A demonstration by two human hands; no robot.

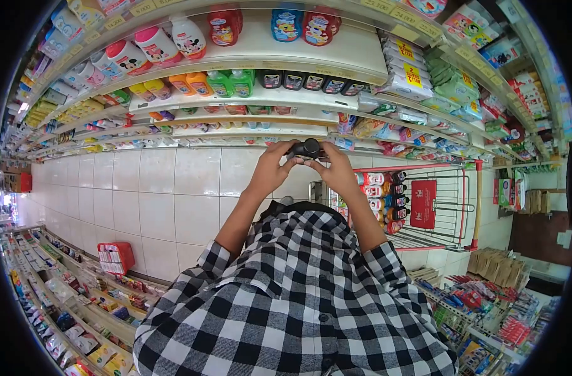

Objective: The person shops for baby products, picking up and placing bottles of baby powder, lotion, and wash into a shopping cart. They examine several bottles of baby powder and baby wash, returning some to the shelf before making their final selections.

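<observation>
A dark bottle with a round black cap point(311, 148) is held out in front of my chest, above the aisle floor, its cap facing up towards me. My left hand point(276, 164) grips it from the left side, fingers closed round it. From the other side my right hand point(335, 164) closes on the same bottle, thumb near its front. Its label is mostly hidden from above. Beyond it, similar dark bottles point(313, 82) stand in a row on the shelf, beside green bottles point(230, 83) and orange bottles point(192, 83).
A shopping cart point(461, 207) with a red sign stands close on my right, holding several bottles point(386, 203). Shelves with bottles and wipes packs point(411, 69) span the front. A red basket point(116, 257) sits by the left-hand shelving; tiled floor point(154, 216) lies between.
</observation>
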